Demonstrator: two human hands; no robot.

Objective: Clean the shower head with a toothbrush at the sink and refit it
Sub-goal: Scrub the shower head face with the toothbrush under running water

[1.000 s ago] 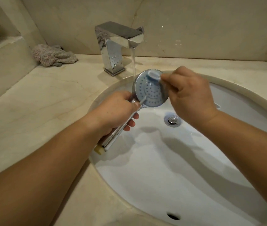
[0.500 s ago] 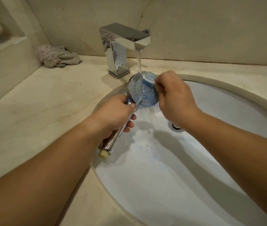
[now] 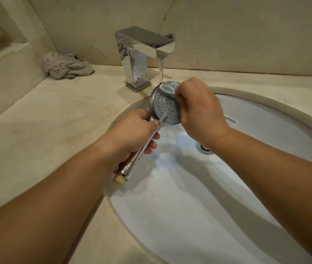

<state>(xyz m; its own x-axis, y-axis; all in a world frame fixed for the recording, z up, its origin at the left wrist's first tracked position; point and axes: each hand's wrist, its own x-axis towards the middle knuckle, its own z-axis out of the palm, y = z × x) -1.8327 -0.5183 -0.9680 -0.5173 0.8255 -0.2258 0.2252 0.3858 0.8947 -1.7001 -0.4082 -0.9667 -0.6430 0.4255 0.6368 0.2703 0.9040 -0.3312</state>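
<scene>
Shifted a bit since half a second ago: both hands and the shower head (image 3: 165, 105) now sit slightly lower right under the tap stream, brush head up at the disc's top edge.

Nearest, at 7 o'clock, the left hand (image 3: 134, 134) has its fingers curled round the chrome handle, whose yellowish end pokes out below the wrist over the sink (image 3: 189, 216) rim. Just past it, at about 12 o'clock from centre, the right hand (image 3: 199, 111) pinches the toothbrush (image 3: 167, 88), its pale head lying on the top of the nozzle face; the fingers hide most of the handle. Drain (image 3: 205, 148) peeks out under the right wrist. Farther back, the tap (image 3: 142, 52) runs water onto the disc's top edge. Far at 10 o'clock, a crumpled cloth (image 3: 65, 65) lies on the counter (image 3: 46, 115).
</scene>
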